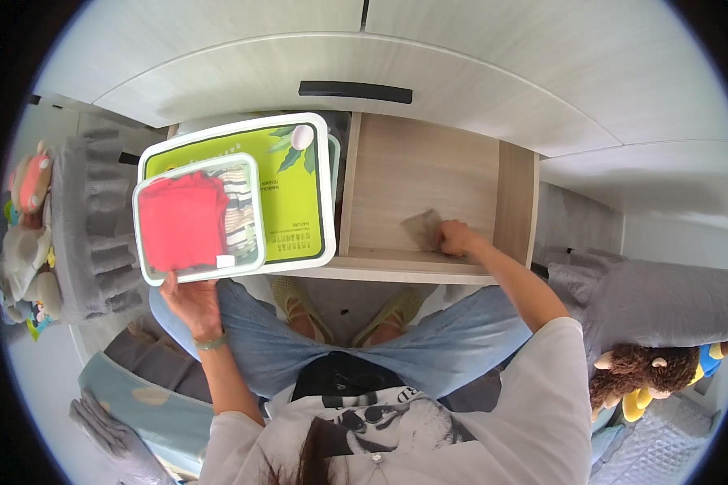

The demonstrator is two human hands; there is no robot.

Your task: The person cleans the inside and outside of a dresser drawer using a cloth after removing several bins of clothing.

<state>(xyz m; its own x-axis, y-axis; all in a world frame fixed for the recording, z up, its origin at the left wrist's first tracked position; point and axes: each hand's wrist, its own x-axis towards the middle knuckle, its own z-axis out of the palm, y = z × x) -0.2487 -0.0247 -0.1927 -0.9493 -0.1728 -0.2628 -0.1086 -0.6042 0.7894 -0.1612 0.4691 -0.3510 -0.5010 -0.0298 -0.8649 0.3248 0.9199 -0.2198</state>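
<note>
My left hand [188,303] grips the near edge of a clear lidded storage box [259,212]. Through its lid show folded red cloth [182,221] and striped cloth [239,209]. This box overlaps a larger white-rimmed container with a green printed top [300,200], which sits over the left part of an open drawer. On the right, my right hand [457,237] is closed on a thin greyish-brown cloth [423,229]. The cloth touches the bottom of the wooden drawer compartment [394,163], near its front wall.
Above the open drawer is a closed drawer front with a black handle [355,91]. My feet in yellow-green shoes [394,312] are below the drawer's front edge. Plush toys [643,373] and grey fabric [643,300] lie to the right; more toys [30,242] are at the left.
</note>
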